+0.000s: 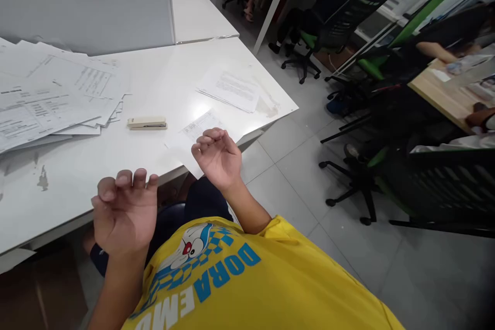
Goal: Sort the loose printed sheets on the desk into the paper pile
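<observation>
Palm up, my left hand (129, 214) hovers at the front edge of the white table (162, 77), its fingers loosely curled and apart, holding nothing. My right hand (219, 159) is raised over the table edge with the palm turned up and the fingers bent, also with nothing in it. Just behind my right hand lies a printed sheet (201, 126), which sticks out over the edge and is partly covered by that hand. A cream stapler (147, 123) rests on the table beyond my left hand, touched by neither hand.
A messy pile of printed papers (50, 98) covers the table's left side. Toward the right corner sits a smaller paper stack (232, 89). A grey partition (85, 5) stands behind. Office chairs (348, 15) and seated people are to the right, across the tiled floor (294, 180).
</observation>
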Action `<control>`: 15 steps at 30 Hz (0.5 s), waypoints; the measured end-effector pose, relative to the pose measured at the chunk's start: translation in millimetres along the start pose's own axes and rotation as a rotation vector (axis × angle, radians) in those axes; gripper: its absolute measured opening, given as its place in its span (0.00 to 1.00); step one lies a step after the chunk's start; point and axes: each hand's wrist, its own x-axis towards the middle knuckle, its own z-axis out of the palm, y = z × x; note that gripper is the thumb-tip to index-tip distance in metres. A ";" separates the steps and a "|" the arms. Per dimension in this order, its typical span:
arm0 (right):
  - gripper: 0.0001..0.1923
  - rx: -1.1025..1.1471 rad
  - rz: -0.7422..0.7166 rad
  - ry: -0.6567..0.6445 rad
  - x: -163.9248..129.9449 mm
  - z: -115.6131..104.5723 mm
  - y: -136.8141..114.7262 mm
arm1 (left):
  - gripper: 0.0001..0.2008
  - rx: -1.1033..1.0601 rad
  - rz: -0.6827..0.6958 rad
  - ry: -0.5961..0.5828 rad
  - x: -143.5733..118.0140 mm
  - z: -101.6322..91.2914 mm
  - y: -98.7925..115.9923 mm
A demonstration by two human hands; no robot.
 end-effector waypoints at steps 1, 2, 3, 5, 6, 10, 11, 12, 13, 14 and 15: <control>0.12 0.012 0.005 0.004 0.1 -0.7 -0.1 | 0.15 -0.001 -0.003 0.008 0.3 -0.7 0.0; 0.13 0.025 0.009 0.003 0.2 -0.9 -0.4 | 0.17 -0.002 -0.006 0.018 0.5 -1.4 -0.1; 0.14 0.035 0.009 -0.004 0.2 -0.7 -0.7 | 0.19 -0.005 0.002 0.029 0.7 -1.9 -0.3; 0.16 0.042 0.001 -0.023 0.5 0.1 -1.0 | 0.21 -0.014 0.004 0.039 0.5 -2.1 -0.5; 0.16 0.041 -0.005 -0.031 0.5 0.6 -0.5 | 0.22 -0.025 0.006 0.034 0.3 -1.9 -0.3; 0.19 0.004 -0.022 -0.034 -1.2 0.2 4.4 | 0.23 -0.070 -0.036 -0.014 1.2 -1.2 2.9; 0.20 -0.025 -0.030 -0.033 -1.9 -1.3 4.8 | 0.25 -0.070 -0.032 -0.029 2.1 -2.3 3.9; 0.20 -0.070 -0.046 -0.036 -2.2 -3.8 3.7 | 0.26 -0.061 -0.021 -0.039 2.7 -4.3 4.4; 0.20 -0.139 -0.069 -0.044 -1.9 -7.8 0.7 | 0.27 -0.039 -0.002 -0.043 2.7 -7.4 4.2; 0.20 -0.237 -0.103 -0.056 -0.4 -13.7 -4.4 | 0.28 -0.005 0.031 -0.040 1.6 -11.4 2.8; 0.18 -0.374 -0.146 -0.064 2.4 -21.7 -11.7 | 0.28 0.042 0.058 -0.024 -1.1 -16.1 -0.2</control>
